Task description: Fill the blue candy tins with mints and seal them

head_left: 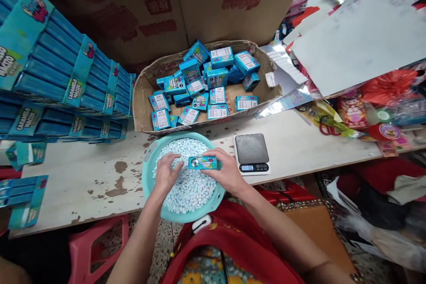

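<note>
My right hand grips a small blue candy box by its right end, between thumb and fingers. The box lies level above the candies, its "Caramelo Macizo" label up and a round opening at its left end. My left hand hovers over the candies just left of the box, thumb and fingers apart, with nothing visible between them. Below both hands is a turquoise plastic basin filled with small pale blue and white candies.
Behind the basin, a cut-down cardboard box holds several blue candy boxes. A kitchen scale stands to the right. Stacked blue display packs rise at the left. Papers and bagged goods crowd the right. A pink stool is below the table.
</note>
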A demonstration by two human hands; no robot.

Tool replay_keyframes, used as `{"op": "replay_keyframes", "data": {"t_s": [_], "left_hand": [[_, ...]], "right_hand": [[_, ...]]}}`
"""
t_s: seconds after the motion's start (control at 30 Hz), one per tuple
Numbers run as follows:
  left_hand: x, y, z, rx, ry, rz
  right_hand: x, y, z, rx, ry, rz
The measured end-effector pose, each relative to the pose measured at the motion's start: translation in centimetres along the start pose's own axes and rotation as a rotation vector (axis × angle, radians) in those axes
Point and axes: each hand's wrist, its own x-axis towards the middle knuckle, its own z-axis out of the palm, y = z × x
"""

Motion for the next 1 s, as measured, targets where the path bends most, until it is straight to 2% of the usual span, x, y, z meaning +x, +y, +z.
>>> {"op": "replay_keyframes", "data": {"t_s": [0.1, 0.17, 0.23, 0.27, 0.33, 0.4, 0.43, 0.5, 0.57, 0.67, 0.73, 0.8, 0.87, 0.9, 1.0], "left_hand": [[2.8, 1.5, -1.3, 0.147, 0.155, 0.110], [7.0, 3.3, -1.6, 0.243, 0.204, 0.185], [12.4, 4.9, -0.9, 0.428, 0.095, 0.243], [15.1, 5.4, -0.3, 0.529, -0.003, 0.232], [19.9, 5.7, 1.6, 0.678, -0.250, 0.123], [23.1, 5.3, 3.5, 0.719, -0.424, 0.007], [24.0, 4.9, 4.3, 0.713, -0.448, -0.041], [24.8, 4.1, 5.2, 0.642, -0.414, -0.107], [24.6, 3.8, 5.1, 0.554, -0.395, -0.150], [23.0, 4.9, 3.6, 0.504, -0.387, -0.137], [21.0, 6.3, 2.1, 0.469, -0.234, -0.053], [17.6, 7.6, 0.4, 0.243, -0.042, 0.076], [12.9, 8.3, -0.8, -0.189, 0.000, 0.166], [10.2, 8.3, -1.1, -0.409, -0.066, 0.162], [2.2, 7.4, -0.1, -0.814, -0.467, -0.035]], "right_hand": [[-0.4, 0.5, -1.6, 0.064, 0.059, 0.043], [-0.9, 1.5, -3.5, 0.091, 0.195, 0.102], [-1.4, 3.1, -5.8, 0.079, 0.335, 0.151], [-1.7, 4.0, -7.0, 0.056, 0.394, 0.169], [-2.0, 6.2, -9.0, 0.001, 0.490, 0.204], [-2.2, 8.4, -10.4, -0.038, 0.558, 0.231], [-2.3, 9.4, -10.9, -0.048, 0.581, 0.238], [-2.5, 10.8, -11.5, -0.072, 0.599, 0.224], [-2.9, 10.9, -11.7, -0.156, 0.617, 0.178], [-4.0, 8.9, -11.4, -0.319, 0.729, 0.114], [-5.0, 6.6, -10.7, -0.347, 0.812, 0.071], [-5.7, 4.5, -9.4, -0.280, 0.791, 0.032], [-6.0, 3.0, -7.6, -0.130, 0.637, 0.030], [-6.0, 2.5, -6.7, -0.031, 0.534, 0.039], [-5.5, 2.0, -4.3, 0.285, 0.257, 0.054]]}}
